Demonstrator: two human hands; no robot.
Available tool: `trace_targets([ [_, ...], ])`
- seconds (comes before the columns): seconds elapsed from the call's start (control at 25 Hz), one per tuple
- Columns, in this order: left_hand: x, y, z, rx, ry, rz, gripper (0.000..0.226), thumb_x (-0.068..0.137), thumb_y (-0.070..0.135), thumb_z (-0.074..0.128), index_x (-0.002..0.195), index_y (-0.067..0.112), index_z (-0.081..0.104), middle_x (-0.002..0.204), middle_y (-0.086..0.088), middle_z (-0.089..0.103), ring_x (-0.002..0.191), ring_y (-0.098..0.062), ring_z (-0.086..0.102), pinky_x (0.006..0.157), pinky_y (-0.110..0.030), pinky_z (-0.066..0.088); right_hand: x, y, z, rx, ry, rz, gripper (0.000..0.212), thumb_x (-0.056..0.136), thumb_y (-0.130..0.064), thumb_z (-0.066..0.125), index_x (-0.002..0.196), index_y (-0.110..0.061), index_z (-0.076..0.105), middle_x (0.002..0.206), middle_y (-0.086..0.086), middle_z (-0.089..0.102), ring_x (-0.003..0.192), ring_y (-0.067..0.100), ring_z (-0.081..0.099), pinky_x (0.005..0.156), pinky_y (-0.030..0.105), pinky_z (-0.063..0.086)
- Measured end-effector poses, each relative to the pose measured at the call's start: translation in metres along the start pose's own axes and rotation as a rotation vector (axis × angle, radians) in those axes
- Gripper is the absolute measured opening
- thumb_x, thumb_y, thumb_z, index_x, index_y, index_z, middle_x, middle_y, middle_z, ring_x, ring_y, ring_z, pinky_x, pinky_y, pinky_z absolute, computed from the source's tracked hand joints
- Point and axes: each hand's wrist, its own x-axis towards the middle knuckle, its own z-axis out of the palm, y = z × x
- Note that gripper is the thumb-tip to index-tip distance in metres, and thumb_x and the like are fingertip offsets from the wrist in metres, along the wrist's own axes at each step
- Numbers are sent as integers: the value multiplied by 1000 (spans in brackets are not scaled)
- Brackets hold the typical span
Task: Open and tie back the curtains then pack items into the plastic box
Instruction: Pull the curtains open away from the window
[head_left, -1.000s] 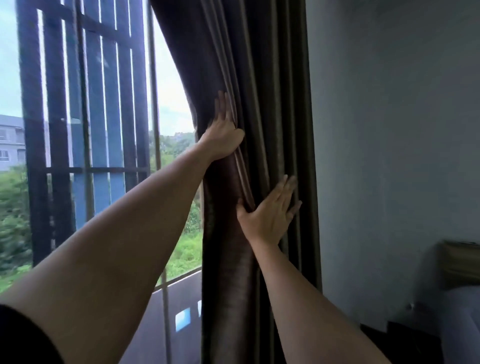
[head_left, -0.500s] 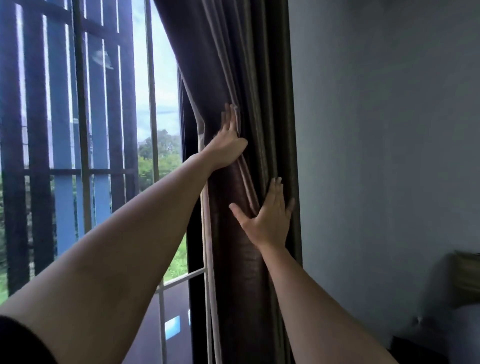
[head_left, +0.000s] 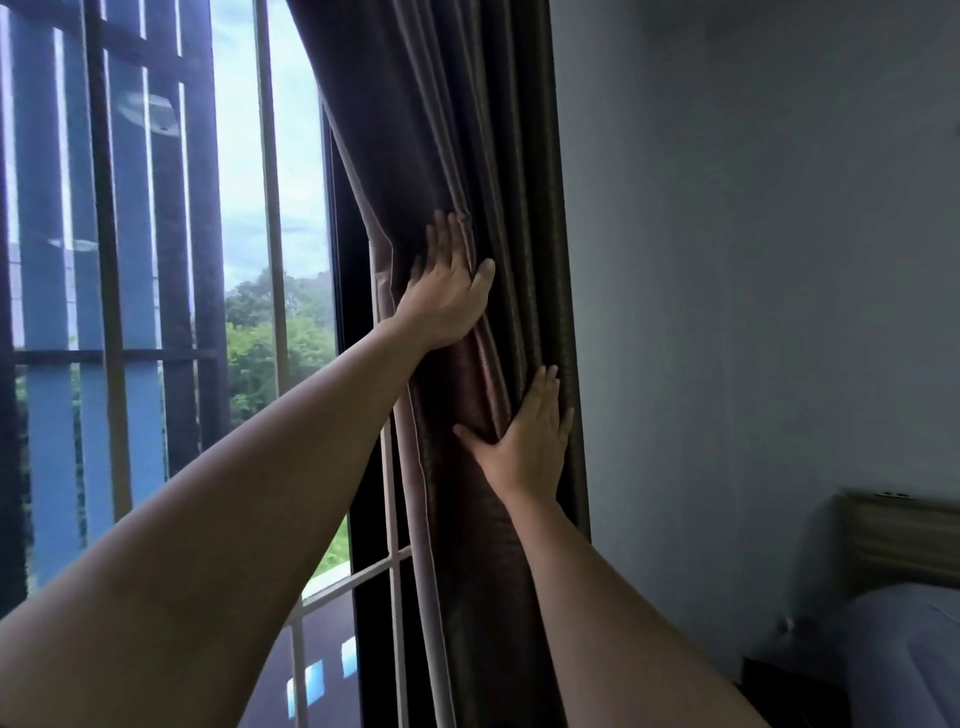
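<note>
— Where is the curtain (head_left: 457, 156)?
— Bunched at the right edge of the window (head_left: 249, 260), against the wall (head_left: 727, 260)

— And the hands?
— Left hand (head_left: 447, 296) flat on the folds, fingers extended, gripping nothing; right hand (head_left: 524, 441) lower, palm pressed open on the cloth

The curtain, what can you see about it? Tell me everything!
The curtain is dark brown, thick-looking cloth with a paler edge strip. It hangs in long folds, bunched against the grey wall at the right side of the window. The left hand presses flat on it higher up, the right hand flat lower down. No tie-back is seen around it yet.
</note>
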Motion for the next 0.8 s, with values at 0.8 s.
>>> trace_targets([
  [0.8, 101, 16, 106, -204, 44, 70, 68, 99, 38, 22, 147, 14, -19, 157, -5, -19, 146, -20, -10, 121, -41, 2, 90, 119, 39, 193, -22, 56, 123, 66, -60, 71, 148, -13, -7, 158, 6, 5, 146, 20, 5, 116, 37, -3],
])
